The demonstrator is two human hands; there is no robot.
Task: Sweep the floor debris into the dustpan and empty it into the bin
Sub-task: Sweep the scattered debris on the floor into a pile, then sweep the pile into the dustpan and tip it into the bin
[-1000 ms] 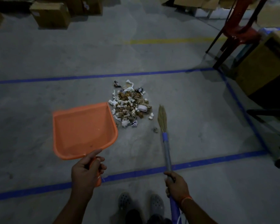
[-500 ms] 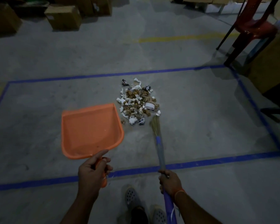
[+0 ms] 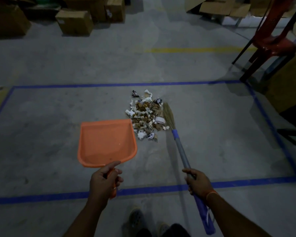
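Note:
A pile of debris [image 3: 146, 115], white paper scraps and brown bits, lies on the grey floor inside a blue-taped rectangle. My left hand [image 3: 105, 180] grips the handle of an orange dustpan [image 3: 107, 142], whose far right corner sits close to the pile's left edge. My right hand [image 3: 197, 183] grips the grey-and-purple handle of a broom [image 3: 179, 144]. Its straw head [image 3: 169, 115] lies against the pile's right side. No bin is in sight.
Cardboard boxes [image 3: 74, 23] line the far wall. A red chair [image 3: 273, 36] and a brown box-like object [image 3: 290, 89] stand at the right. A yellow floor line [image 3: 195, 50] runs beyond the blue tape [image 3: 109, 85]. My shoes [image 3: 137, 218] show at the bottom.
The broom head has swung from the pile's near side round to its right side. The dustpan has come closer to the pile's left edge. The view has shifted left.

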